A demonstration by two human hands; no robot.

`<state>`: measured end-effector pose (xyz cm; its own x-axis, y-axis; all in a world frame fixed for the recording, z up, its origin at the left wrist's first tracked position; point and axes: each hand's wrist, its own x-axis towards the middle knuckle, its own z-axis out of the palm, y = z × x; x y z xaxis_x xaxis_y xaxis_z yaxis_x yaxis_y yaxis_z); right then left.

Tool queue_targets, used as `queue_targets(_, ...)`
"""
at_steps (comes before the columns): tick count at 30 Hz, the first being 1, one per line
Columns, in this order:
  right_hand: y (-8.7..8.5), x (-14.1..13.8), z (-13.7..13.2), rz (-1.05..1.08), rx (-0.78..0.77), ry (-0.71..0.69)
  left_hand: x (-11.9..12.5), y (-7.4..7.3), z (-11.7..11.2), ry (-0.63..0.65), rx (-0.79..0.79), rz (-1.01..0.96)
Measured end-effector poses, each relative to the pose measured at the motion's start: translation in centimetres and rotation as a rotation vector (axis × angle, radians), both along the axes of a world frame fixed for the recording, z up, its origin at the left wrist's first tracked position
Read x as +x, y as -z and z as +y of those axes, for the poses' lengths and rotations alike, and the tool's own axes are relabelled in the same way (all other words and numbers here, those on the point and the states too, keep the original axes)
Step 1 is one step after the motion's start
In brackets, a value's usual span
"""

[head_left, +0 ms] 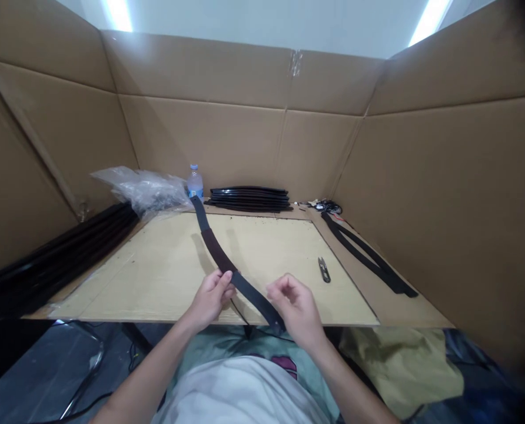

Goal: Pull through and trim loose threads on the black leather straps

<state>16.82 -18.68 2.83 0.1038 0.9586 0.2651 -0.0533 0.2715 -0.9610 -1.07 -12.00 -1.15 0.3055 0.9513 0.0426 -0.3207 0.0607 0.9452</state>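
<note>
A long, curved black strap [252, 297] with a dark brown middle section slants over the near half of the board, its far end raised. Thumb and fingers of my left hand [212, 296] pinch it at the lower edge of the brown section. A thin dark cord [240, 312] hangs below that hand. My right hand [295, 306] is beside the strap's near end, fingers curled together in a pinch; whatever is between them is too small to make out. To the right, small thread snips [324, 271] lie on the board.
Cardboard walls [209, 129] enclose the pale board [148, 277]. Stacked black strips [250, 199] lie at the back beside a water bottle [195, 184] and clear plastic bag [145, 189]. More dark strips [63, 253] line the left; two black straps [368, 256] lie right, near tangled cords [328, 206].
</note>
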Motion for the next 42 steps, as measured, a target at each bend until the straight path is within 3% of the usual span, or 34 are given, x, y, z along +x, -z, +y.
queue_targets(2,0.9,-0.1,1.0,-0.102,-0.091,-0.125,0.5,0.1,-0.1,0.006,0.028,-0.002)
queue_targets(5,1.9,-0.1,1.4,0.013,-0.332,-0.582,1.0,0.0,-0.3,0.017,0.066,0.007)
queue_targets(6,2.0,-0.1,1.5,0.07,-0.394,-0.66,1.1,-0.1,-0.4,0.032,0.07,-0.001)
queue_targets(11,2.3,-0.2,2.0,0.362,-0.606,-0.698,1.1,-0.1,-0.5,0.08,0.095,-0.014)
queue_targets(14,2.2,-0.2,2.3,0.389,-0.693,-0.771,1.0,0.1,-0.5,0.049,0.146,0.031)
queue_targets(22,2.1,-1.0,1.4,0.118,-0.506,-0.51,1.0,0.5,-0.3,0.013,0.128,0.07)
queue_targets(28,2.8,-1.8,1.2,-0.08,-0.382,-0.317,1.2,0.6,0.1,0.091,0.105,0.021)
queue_targets(35,3.2,-2.4,0.9,-0.238,-0.203,-0.132,1.1,0.7,0.4,0.077,0.107,0.022)
queue_targets(42,3.0,-2.2,0.8,-0.306,-0.121,-0.107,1.0,0.4,0.0,0.089,0.106,-0.002)
